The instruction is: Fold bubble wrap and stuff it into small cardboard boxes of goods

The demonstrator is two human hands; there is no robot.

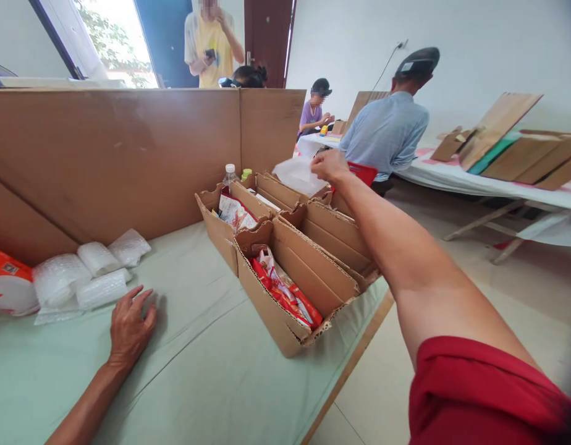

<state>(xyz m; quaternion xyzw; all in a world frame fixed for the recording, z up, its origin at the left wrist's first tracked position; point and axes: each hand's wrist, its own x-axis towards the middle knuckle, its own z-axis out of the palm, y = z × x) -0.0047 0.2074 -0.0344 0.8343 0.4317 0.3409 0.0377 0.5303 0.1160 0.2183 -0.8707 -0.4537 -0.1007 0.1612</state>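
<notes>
The right hand [330, 165], arm stretched far out, grips a white plastic bag [298, 175] over the far cardboard box [285, 194], whose contents cannot be made out. The middle box [220, 225] holds printed packets [236, 214], with a clear bottle [229, 175] behind it. The near box [285, 321] holds red snack packets [285, 287]. The left hand [129, 324] lies flat and empty, fingers spread, on the green tablecloth [197, 371], just near of the bubble-wrap rolls [88, 272].
</notes>
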